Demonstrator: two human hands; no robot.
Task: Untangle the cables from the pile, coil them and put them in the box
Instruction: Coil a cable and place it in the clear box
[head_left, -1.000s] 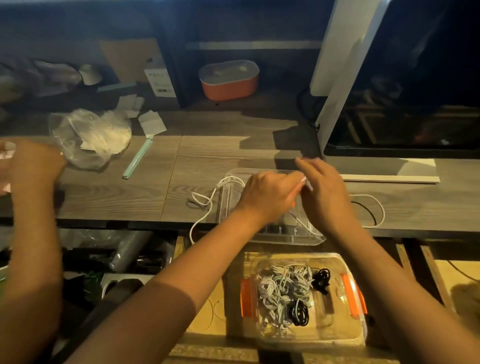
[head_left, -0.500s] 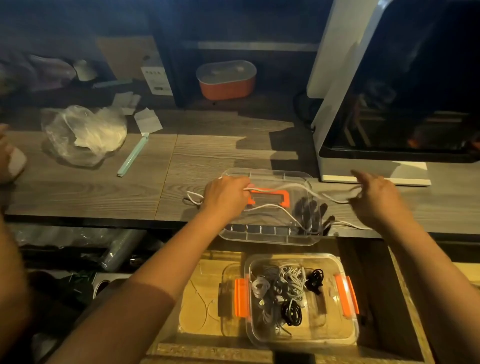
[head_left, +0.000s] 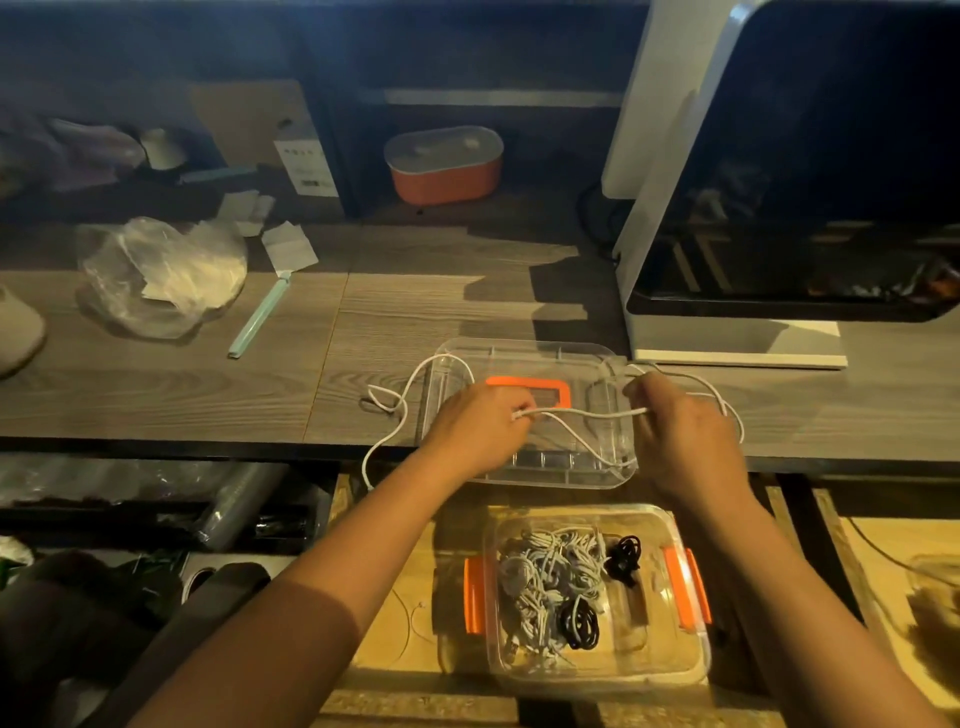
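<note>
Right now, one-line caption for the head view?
Left hand and right hand pinch a white cable over the clear lid; coiled cables sit in the box.

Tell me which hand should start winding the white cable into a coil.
Right, probably. The left hand pinches the end of the cable, which makes a good anchor. The right hand grips it farther along, with slack looped just beyond, ready to wind in.

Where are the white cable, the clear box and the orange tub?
white cable (head_left: 592, 414): head view, taut middle stretch.
clear box (head_left: 684, 587): head view, right orange latch.
orange tub (head_left: 447, 182): head view, orange side.
</note>
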